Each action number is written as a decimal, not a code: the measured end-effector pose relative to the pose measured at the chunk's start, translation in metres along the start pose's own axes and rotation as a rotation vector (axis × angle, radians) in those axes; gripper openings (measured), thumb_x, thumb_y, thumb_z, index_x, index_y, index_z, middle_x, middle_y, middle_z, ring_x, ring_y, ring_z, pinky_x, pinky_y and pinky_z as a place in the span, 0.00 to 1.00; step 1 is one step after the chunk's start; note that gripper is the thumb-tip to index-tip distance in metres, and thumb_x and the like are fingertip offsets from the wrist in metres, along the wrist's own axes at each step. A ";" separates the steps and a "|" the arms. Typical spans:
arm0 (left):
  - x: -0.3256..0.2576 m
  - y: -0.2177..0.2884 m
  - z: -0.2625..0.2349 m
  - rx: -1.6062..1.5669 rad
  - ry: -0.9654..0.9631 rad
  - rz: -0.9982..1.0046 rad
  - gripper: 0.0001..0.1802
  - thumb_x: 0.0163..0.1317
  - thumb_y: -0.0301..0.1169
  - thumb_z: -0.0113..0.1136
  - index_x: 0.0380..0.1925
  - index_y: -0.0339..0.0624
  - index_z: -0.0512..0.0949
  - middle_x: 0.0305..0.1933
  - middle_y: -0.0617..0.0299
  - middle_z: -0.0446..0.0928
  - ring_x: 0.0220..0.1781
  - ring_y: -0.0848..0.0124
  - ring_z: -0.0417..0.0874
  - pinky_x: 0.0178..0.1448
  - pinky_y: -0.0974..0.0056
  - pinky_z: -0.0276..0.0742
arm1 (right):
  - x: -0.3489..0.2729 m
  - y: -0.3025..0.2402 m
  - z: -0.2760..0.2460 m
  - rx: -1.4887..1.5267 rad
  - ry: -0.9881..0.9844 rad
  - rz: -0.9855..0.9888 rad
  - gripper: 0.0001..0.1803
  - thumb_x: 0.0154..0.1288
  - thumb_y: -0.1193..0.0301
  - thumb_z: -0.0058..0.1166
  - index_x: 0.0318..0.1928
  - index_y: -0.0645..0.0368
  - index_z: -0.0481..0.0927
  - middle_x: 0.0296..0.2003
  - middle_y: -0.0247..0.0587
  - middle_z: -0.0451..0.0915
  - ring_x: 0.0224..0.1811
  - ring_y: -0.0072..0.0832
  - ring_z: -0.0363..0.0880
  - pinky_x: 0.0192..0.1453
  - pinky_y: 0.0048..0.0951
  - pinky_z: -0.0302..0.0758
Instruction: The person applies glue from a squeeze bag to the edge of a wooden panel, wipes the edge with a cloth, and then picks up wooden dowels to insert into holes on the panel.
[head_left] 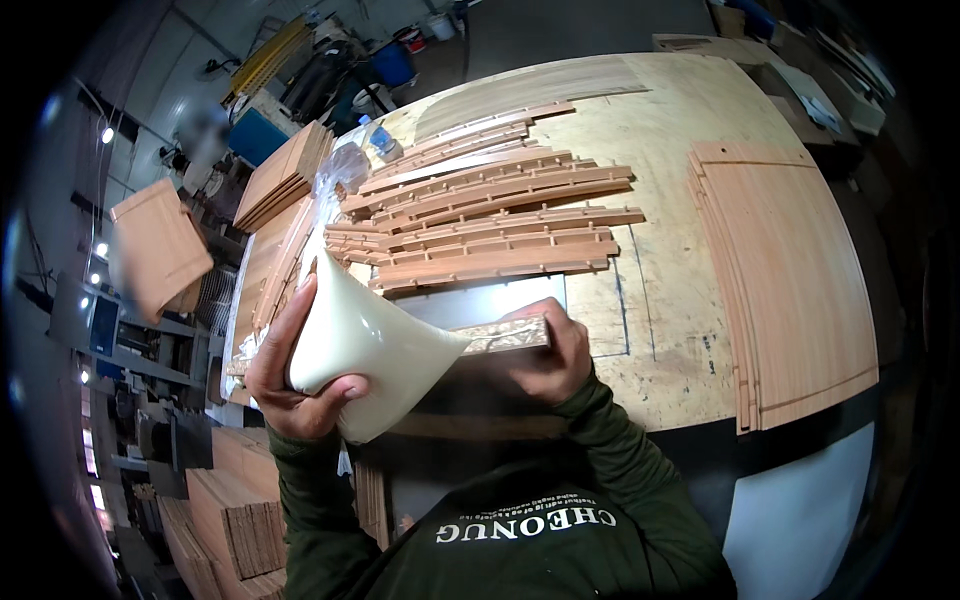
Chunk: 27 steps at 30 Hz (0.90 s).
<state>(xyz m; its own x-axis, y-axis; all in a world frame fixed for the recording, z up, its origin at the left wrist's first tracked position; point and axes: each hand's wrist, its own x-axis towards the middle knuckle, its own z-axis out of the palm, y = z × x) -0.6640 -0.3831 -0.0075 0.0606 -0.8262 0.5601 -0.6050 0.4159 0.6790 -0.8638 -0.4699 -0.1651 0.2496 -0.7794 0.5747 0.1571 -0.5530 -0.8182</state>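
Observation:
My left hand (290,370) is wrapped round a clear plastic bag (375,345) filled with a thick white substance, with the thumb pressed into its front. The bag tapers to a point at its right, against the rough, speckled edge of a wooden board (508,336). My right hand (558,358) grips that board near its right end. Most of the board's length is hidden behind the bag. Just beyond lie several wooden strips (500,258) with short dowel pegs standing along them. The bag's twisted clear top (335,175) rises past my left hand.
A pale plywood worktable (680,270) carries stacked wood panels (800,270) on the right and more panels (285,175) at the far left. A small clear bottle (383,142) stands behind the strips. Stacked boards (235,505) are at the lower left.

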 end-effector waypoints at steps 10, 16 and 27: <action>0.003 -0.018 -0.049 0.098 -0.025 0.030 0.45 0.36 0.42 0.76 0.53 0.26 0.68 0.48 0.44 0.75 0.49 0.65 0.78 0.54 0.65 0.71 | -0.002 0.008 0.013 -0.030 0.079 -0.049 0.23 0.42 0.75 0.67 0.38 0.65 0.69 0.31 0.42 0.77 0.33 0.24 0.77 0.39 0.25 0.75; -0.002 -0.029 -0.083 0.136 0.002 0.018 0.44 0.36 0.41 0.76 0.53 0.27 0.68 0.45 0.46 0.77 0.45 0.66 0.79 0.51 0.67 0.72 | -0.001 0.017 0.020 -0.012 0.249 -0.086 0.25 0.39 0.64 0.69 0.35 0.64 0.71 0.29 0.40 0.74 0.27 0.27 0.76 0.33 0.25 0.74; -0.013 -0.056 -0.144 0.283 0.029 0.014 0.41 0.38 0.40 0.75 0.52 0.29 0.70 0.43 0.47 0.78 0.43 0.69 0.80 0.47 0.68 0.75 | 0.002 0.019 0.033 -0.089 0.399 -0.094 0.30 0.45 0.52 0.61 0.36 0.64 0.67 0.26 0.37 0.71 0.27 0.25 0.70 0.33 0.25 0.70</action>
<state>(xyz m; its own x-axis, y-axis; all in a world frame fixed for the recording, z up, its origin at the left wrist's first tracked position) -0.5163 -0.3408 0.0158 0.0711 -0.8084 0.5843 -0.8035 0.3007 0.5137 -0.8285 -0.4723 -0.1798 -0.1541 -0.7674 0.6224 0.0738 -0.6371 -0.7672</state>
